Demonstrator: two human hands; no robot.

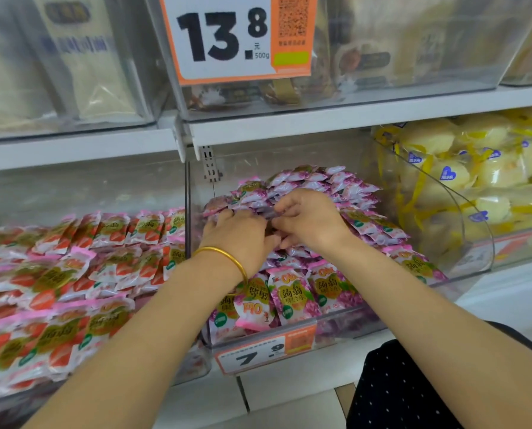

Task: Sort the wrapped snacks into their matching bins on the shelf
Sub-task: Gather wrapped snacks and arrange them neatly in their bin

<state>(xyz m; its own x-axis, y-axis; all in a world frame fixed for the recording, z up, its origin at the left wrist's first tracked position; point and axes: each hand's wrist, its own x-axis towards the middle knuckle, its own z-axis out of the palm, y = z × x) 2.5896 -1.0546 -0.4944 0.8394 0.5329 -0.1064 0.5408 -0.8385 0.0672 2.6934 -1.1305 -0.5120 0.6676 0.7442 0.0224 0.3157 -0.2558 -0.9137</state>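
Here left hand (238, 238) and right hand (312, 222) grip glossy, crinkled purple pouches (292, 297).

1. View: one, head-worn, wide-angle.
2. Station: directly before the clear bin (345, 329) of purple-wrapped snacks (292, 297), higher than its rim, near.
3. Facing: forward and down into that bin.
4. Coverage: takes in the shelf (289, 125) above the bin and the price tag (264, 354) on its front; left hand (236, 235) and right hand (312, 219) meet over the bin, mid-frame.

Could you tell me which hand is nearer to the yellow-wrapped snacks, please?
Right: the right hand rests left of the yellow-wrapped snacks; the left hand lies farther left.
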